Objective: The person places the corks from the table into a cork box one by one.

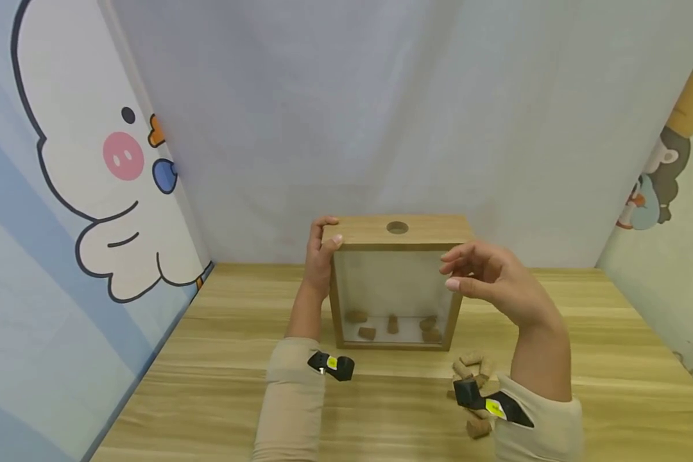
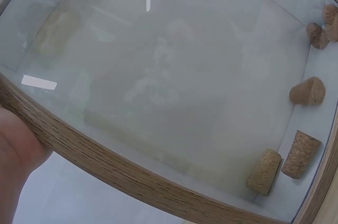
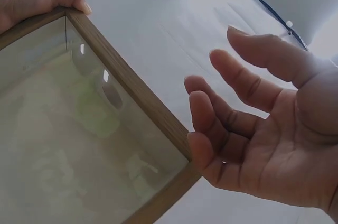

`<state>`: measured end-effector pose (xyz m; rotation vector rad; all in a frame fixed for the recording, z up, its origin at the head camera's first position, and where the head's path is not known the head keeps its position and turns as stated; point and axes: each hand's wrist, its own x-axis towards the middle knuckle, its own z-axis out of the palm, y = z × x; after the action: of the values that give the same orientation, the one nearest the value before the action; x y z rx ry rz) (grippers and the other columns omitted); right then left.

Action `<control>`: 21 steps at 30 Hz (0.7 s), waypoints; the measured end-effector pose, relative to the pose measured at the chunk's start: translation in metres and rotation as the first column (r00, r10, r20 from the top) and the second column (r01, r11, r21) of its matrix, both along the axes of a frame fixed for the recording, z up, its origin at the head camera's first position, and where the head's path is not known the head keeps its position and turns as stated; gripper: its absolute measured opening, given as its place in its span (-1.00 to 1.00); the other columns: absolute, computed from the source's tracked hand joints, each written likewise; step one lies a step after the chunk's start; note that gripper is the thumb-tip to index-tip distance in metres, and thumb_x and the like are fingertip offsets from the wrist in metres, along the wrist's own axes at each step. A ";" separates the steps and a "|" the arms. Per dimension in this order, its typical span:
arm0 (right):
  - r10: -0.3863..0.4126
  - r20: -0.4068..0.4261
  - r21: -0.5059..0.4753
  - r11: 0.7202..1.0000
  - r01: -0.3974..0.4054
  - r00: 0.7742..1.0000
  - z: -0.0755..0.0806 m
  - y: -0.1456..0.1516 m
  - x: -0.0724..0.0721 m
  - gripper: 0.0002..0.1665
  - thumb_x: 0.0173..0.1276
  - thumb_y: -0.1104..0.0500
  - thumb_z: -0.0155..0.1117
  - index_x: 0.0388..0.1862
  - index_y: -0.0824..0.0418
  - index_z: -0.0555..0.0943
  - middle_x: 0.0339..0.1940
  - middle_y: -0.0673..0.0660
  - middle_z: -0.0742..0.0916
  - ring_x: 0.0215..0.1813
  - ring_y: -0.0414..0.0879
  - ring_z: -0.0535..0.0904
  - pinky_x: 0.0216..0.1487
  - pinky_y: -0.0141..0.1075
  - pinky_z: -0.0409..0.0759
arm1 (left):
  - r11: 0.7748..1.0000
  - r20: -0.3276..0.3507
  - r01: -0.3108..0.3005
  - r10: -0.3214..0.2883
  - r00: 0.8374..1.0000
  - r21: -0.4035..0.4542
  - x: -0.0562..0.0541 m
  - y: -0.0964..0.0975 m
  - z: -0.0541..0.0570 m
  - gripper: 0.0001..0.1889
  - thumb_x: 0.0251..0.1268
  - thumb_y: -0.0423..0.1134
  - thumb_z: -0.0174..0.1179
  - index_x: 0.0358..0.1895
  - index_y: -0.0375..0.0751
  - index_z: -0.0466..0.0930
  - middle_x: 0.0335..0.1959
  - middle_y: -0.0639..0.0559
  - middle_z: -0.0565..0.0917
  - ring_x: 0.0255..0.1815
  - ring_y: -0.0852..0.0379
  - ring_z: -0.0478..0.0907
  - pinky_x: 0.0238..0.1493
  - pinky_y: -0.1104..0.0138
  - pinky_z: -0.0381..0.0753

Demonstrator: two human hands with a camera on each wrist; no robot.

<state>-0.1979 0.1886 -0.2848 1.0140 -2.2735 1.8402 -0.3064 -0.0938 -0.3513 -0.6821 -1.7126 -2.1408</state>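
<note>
Your left hand (image 1: 319,263) grips the upper left corner of the upright box (image 1: 395,282); your right hand (image 1: 502,282) is empty, fingers loosely bent, near the opposite corner. Inner corks (image 1: 393,324) lie at the bottom; loose corks (image 1: 478,428) lie outside. Current step: apparently filling through the top hole (image 1: 397,228). Next move: likely calls for pinching another cork.

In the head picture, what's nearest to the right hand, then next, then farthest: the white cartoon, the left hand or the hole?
From the right hand:
1. Hole: to its left, in the box's top.
2. Left hand: at the box's left end.
3. White cartoon: far over on the left.
</note>
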 end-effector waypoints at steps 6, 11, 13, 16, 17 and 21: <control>-0.044 0.015 -0.011 0.999 0.045 0.999 -0.019 0.017 0.013 -0.67 0.26 0.45 0.13 0.02 0.45 0.47 -0.11 0.26 0.59 -0.12 -0.02 0.53 -0.14 -0.30 0.50 | 1.000 -0.018 0.010 -0.010 1.000 -0.005 -0.002 0.000 0.000 -0.59 0.07 -0.06 0.02 0.02 -0.08 0.29 0.28 -0.12 0.09 -0.57 0.04 0.19 -0.41 0.18 0.30; -0.066 0.053 -0.027 0.997 0.068 0.996 -0.036 0.033 0.022 -0.67 0.25 0.48 0.12 0.01 0.48 0.47 -0.07 0.14 0.63 -0.11 -0.08 0.56 -0.13 -0.31 0.52 | 1.000 -0.026 0.015 -0.015 1.000 -0.012 -0.002 0.000 0.001 -0.59 0.07 -0.07 0.01 0.01 -0.07 0.29 0.26 -0.09 0.10 -0.48 0.07 0.20 -0.34 0.16 0.26; -0.066 0.058 -0.032 0.997 0.068 0.996 -0.042 0.038 0.025 -0.67 0.25 0.49 0.11 0.02 0.45 0.49 -0.06 0.13 0.63 -0.10 -0.09 0.57 -0.12 -0.31 0.53 | 1.000 -0.028 0.014 -0.015 1.000 -0.013 -0.001 0.001 0.002 -0.60 0.07 -0.06 0.01 0.01 -0.05 0.30 0.27 -0.12 0.10 -0.39 0.07 0.22 -0.29 0.16 0.25; -0.066 0.067 -0.018 0.998 0.067 0.996 -0.051 0.046 0.028 -0.63 0.26 0.48 0.10 0.06 0.37 0.50 -0.04 0.14 0.62 -0.07 -0.09 0.56 -0.12 -0.31 0.53 | 1.000 -0.036 0.009 -0.010 0.999 -0.014 -0.001 0.000 0.002 -0.60 0.07 -0.07 0.01 0.02 -0.06 0.30 0.29 -0.19 0.07 -0.22 0.05 0.21 -0.18 0.14 0.21; -0.065 0.076 -0.010 0.998 0.066 0.995 -0.054 0.049 0.029 -0.62 0.27 0.47 0.10 0.08 0.35 0.50 -0.03 0.13 0.62 -0.07 -0.09 0.55 -0.12 -0.31 0.52 | 1.000 -0.038 0.008 -0.008 0.999 -0.015 -0.001 0.000 0.001 -0.60 0.08 -0.07 0.00 0.02 -0.07 0.30 0.30 -0.20 0.07 -0.14 0.06 0.20 -0.13 0.15 0.19; -0.066 0.124 0.030 0.998 0.063 0.990 -0.067 0.060 0.032 -0.60 0.30 0.43 0.09 0.14 0.34 0.46 -0.01 0.10 0.60 -0.06 -0.09 0.55 -0.10 -0.29 0.52 | 1.000 -0.030 0.003 -0.004 1.000 -0.011 0.000 0.000 0.001 -0.60 0.07 -0.06 0.01 0.02 -0.04 0.31 0.28 -0.11 0.12 -0.20 0.08 0.23 -0.17 0.23 0.24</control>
<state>-0.1662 0.2488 -0.3523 0.8397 -2.3750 1.9048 -0.3065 -0.0936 -0.3507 -0.7173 -1.7094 -2.1142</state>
